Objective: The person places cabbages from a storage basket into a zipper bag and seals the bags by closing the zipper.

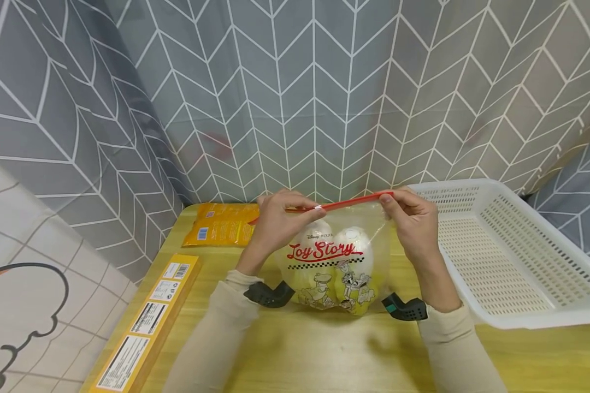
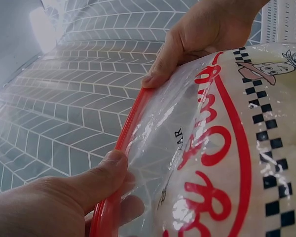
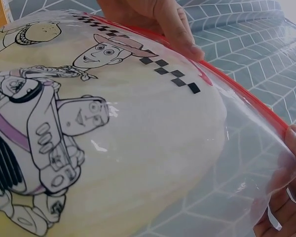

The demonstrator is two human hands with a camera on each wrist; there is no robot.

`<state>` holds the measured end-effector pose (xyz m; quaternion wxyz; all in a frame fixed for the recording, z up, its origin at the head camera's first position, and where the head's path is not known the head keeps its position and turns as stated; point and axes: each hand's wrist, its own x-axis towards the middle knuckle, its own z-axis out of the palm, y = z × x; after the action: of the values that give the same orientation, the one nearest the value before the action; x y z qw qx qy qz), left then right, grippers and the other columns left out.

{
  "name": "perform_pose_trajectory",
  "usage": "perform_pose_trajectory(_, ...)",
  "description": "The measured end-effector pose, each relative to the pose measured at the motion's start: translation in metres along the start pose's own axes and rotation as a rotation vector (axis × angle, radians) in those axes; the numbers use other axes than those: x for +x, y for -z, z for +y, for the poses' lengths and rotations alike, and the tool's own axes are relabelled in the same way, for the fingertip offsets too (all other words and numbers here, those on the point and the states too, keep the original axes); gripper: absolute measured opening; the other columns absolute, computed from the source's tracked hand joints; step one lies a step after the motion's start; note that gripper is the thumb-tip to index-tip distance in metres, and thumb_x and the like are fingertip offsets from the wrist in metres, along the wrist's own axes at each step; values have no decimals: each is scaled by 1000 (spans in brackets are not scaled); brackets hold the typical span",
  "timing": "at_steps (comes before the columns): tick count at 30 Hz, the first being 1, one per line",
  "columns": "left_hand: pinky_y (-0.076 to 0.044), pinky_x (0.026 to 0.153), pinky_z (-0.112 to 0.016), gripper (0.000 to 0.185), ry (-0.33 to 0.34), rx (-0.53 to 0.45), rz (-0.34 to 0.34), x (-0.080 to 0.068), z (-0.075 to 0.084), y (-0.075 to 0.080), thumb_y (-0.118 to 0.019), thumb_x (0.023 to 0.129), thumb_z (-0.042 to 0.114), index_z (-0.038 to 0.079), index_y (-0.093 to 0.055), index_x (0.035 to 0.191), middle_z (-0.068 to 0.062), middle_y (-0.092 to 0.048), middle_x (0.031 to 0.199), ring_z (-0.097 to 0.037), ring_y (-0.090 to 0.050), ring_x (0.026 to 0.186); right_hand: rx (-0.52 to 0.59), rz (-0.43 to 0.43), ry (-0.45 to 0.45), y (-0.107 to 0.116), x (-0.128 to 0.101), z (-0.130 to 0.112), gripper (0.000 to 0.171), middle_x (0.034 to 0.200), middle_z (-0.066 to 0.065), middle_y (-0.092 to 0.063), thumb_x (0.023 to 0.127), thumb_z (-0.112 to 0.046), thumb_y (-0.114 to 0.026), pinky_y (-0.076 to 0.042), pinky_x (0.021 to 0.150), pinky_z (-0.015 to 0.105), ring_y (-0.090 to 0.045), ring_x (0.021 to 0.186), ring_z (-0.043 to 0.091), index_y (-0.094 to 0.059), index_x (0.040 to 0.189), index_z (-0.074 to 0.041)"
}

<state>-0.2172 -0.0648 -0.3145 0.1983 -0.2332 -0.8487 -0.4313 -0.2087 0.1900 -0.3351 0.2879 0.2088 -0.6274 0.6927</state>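
Note:
A clear zip bag with "Toy Story" print and a red zip strip is held up by its top edge over the table. Two whitish, rounded things show through the plastic, yellowish lower down. My left hand pinches the red strip left of its middle between thumb and fingers. At the strip's right end, my right hand pinches the corner of the bag. In the left wrist view, the left thumb presses on the strip, with fingertips behind the plastic. The right wrist view shows cartoon figures on the bulging bag.
A white plastic basket with slotted sides stands at the right on the wooden table. An orange packet lies at the back left, and a long orange box along the left edge. A patterned grey curtain hangs behind.

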Motion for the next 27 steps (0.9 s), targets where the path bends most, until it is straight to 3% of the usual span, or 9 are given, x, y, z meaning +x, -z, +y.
perform_pose_trajectory(14,-21,88,-48,15,9,13,15,-4,-9,10,-83,85,31,18,-83,93,1,-79,90,-18,-65,96,-8,-5,20,2,1,3,10,67,-2,-54,94,6,-66,-37,59,20,-48,64,11,-72,92,14)
perform_pose_trajectory(27,-21,89,-48,16,8,18,46,-11,-16,21,-84,85,30,17,-83,93,0,-79,89,-18,-65,93,-3,-5,6,3,1,3,11,67,-2,-56,94,6,-66,-41,63,20,-50,63,11,-72,94,14)
